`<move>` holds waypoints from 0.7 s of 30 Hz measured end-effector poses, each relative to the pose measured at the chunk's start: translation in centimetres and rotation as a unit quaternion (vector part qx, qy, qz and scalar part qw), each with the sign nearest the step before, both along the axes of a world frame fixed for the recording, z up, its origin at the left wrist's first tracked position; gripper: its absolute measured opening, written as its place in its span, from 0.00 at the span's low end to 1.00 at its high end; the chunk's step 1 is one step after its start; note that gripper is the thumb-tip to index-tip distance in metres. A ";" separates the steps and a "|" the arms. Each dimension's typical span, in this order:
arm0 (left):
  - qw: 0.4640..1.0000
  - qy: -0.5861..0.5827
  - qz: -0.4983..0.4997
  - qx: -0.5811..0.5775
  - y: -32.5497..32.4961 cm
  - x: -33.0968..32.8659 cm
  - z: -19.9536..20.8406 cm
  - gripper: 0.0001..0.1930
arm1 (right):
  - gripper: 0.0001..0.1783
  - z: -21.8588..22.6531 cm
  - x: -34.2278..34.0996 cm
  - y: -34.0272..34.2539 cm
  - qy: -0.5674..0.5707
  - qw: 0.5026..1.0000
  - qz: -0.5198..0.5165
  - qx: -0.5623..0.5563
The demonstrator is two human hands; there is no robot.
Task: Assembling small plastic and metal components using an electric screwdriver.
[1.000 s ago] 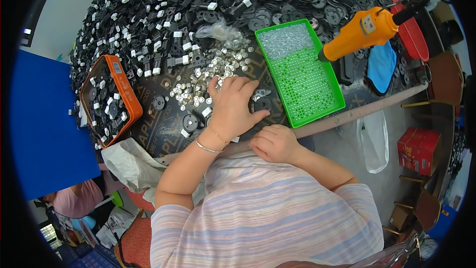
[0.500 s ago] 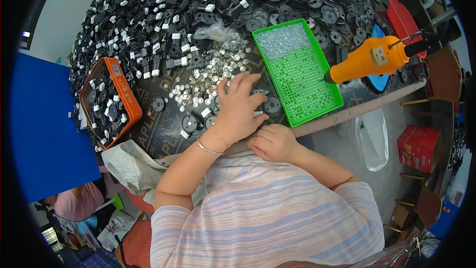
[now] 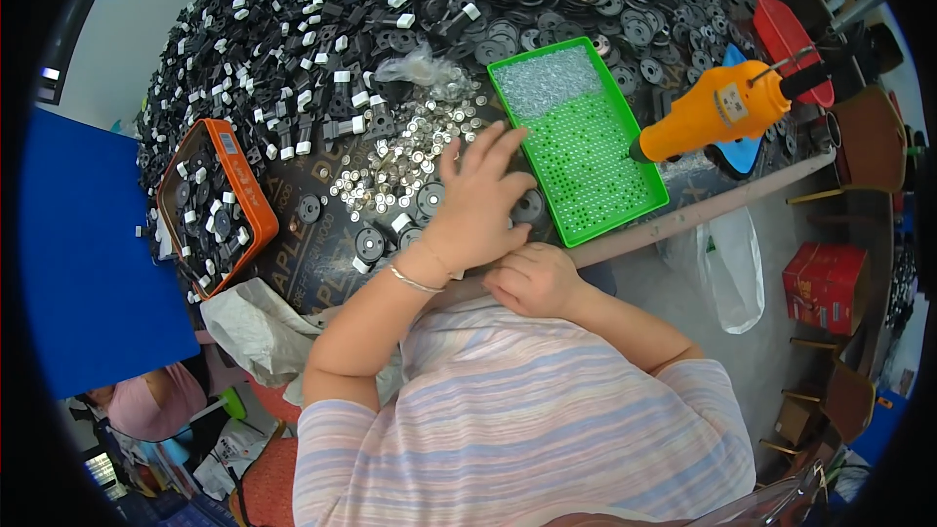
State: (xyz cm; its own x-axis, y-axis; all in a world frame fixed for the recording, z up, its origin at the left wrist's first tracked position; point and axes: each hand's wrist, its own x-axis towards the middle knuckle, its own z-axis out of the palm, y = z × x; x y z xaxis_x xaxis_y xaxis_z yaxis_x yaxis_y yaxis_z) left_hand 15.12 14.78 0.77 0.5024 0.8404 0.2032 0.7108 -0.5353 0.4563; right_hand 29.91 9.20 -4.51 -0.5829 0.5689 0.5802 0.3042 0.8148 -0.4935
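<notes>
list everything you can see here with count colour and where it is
black discs and clips: too many to count, black with white bits, heaped across the table's far side
small metal caps: many, silver, mid table
green tray: one, right of the caps
orange tin: one, table's left, holding black parts
orange power tool: one, at the tray's right
red box: one, floor at right
left hand: fingers spread over the parts
right hand: curled at the table edge
</notes>
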 end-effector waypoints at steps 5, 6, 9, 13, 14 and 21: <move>0.999 0.023 -0.023 -0.034 1.9 -2.7 0.8 0.24 | 0.05 -0.1 0.0 -0.1 -0.012 1.000 0.010 -0.012; 0.997 0.050 -0.038 -0.038 2.1 -2.9 0.8 0.25 | 0.05 -0.1 -0.1 0.0 -0.009 1.000 0.010 -0.012; 0.993 0.095 -0.053 -0.041 2.3 -3.2 1.0 0.27 | 0.05 -0.2 -0.1 0.0 0.003 1.000 0.011 -0.010; 0.995 0.050 -0.005 -0.083 1.8 -3.3 1.7 0.31 | 0.05 -0.4 -0.1 0.0 0.006 1.000 0.007 -0.010; 0.997 0.046 0.014 -0.063 1.7 -3.2 1.4 0.30 | 0.05 -0.4 -0.1 0.0 0.005 1.000 0.007 -0.010; 0.995 0.042 0.086 -0.005 0.5 -2.3 -0.1 0.28 | 0.05 -0.4 -0.1 -0.1 0.000 1.000 0.011 -0.011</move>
